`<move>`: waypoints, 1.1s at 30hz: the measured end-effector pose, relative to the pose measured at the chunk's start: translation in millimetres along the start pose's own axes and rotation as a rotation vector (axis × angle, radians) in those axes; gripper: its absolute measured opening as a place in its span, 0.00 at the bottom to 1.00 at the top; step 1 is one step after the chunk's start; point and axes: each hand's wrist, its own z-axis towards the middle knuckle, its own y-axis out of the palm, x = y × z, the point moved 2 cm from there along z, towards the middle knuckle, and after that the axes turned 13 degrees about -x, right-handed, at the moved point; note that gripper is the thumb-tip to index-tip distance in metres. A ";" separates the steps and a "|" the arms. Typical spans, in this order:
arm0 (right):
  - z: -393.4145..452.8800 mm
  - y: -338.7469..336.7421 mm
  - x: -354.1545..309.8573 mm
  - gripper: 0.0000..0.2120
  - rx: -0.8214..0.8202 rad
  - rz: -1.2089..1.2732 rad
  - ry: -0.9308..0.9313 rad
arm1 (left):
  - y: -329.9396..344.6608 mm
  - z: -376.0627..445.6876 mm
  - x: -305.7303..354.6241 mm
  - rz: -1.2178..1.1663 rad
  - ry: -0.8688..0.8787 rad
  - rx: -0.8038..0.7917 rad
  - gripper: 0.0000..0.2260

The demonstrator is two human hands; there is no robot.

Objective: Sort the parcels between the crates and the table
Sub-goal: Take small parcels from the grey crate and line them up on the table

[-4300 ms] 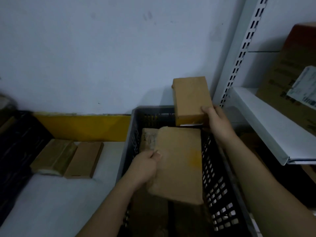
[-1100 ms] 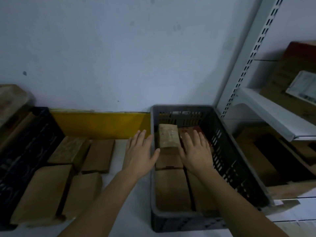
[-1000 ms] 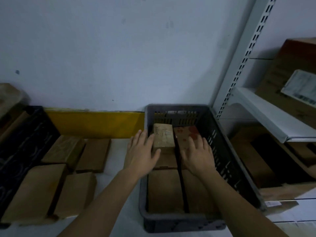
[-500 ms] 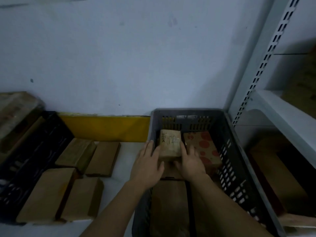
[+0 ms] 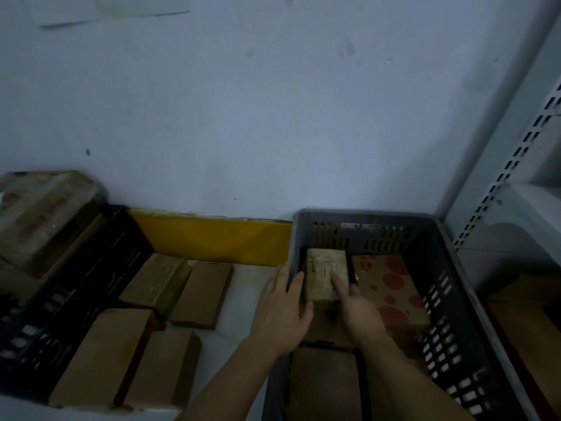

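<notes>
Left hand: the left hand (image 5: 283, 311) is spread open with its fingers straight. It lies over the near left rim of the grey crate (image 5: 449, 268). Its thumb side presses on the left side of the small parcel (image 5: 324, 276).
Right hand: the right hand (image 5: 356, 309) is partly open. Its first finger lies flat on top of the small parcel, and the other fingers curl by the parcel's right side. The two hands hold the small parcel between them.
Small parcel: it is tan with dark marks drawn on top. It sits in the far left part of the grey crate, on top of other brown boxes. It is right between the two hands.
Spotted parcel: the spotted parcel (image 5: 391, 287) has red dots. It lies in the grey crate just beside the small parcel, to the right of the right hand.
Tabletop: the white tabletop (image 5: 243, 302) has four brown parcels (image 5: 203, 294) lying flat, left of the left hand and apart from it.
Black crate: the black crate (image 5: 76, 281) stands at the far left, with a wrapped bundle (image 5: 39, 205) on top.
Shelf: a white shelf (image 5: 522, 208) stands to the right of the grey crate.
</notes>
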 end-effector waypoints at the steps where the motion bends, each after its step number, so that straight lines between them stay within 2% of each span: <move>1: 1.0 1.8 2.5 0.45 0.016 0.003 -0.005 | -0.6 0.7 0.0 0.004 -0.004 0.000 0.31; 6: -6.5 1.4 16.9 0.41 0.092 0.000 -0.020 | -9.0 3.5 1.1 -0.028 -0.002 0.009 0.29; 11: -24.3 -9.3 38.6 0.38 0.296 0.037 -0.063 | -17.9 8.3 7.0 -0.066 0.026 0.055 0.29; 17: -58.6 -32.5 43.3 0.41 0.487 0.143 -0.122 | -17.2 9.3 31.9 -0.200 0.070 0.094 0.33; 20: -81.8 -50.1 36.3 0.37 0.660 0.237 -0.198 | -17.9 12.8 46.4 -0.490 0.010 0.077 0.38; 23: -99.2 -60.8 29.2 0.32 0.801 0.282 -0.299 | -17.0 22.9 54.0 -0.975 -0.082 -0.109 0.44; 25: -104.4 -62.1 29.8 0.26 0.819 0.278 -0.359 | -12.8 28.6 51.2 -1.197 -0.094 -0.156 0.49; 26: -107.0 -62.2 30.9 0.23 0.813 0.282 -0.377 | -10.3 29.7 49.5 -1.244 -0.091 -0.146 0.49; 29: -114.0 -60.1 35.2 0.23 0.775 0.305 -0.355 | -8.0 28.7 52.7 -1.277 -0.075 -0.103 0.36; 31: -113.7 -54.5 42.6 0.28 0.693 0.363 -0.248 | -7.9 26.2 53.7 -1.318 -0.079 -0.091 0.33; 33: -103.6 -41.2 59.1 0.31 0.587 0.362 -0.040 | -10.5 23.4 53.5 -1.376 -0.074 -0.091 0.33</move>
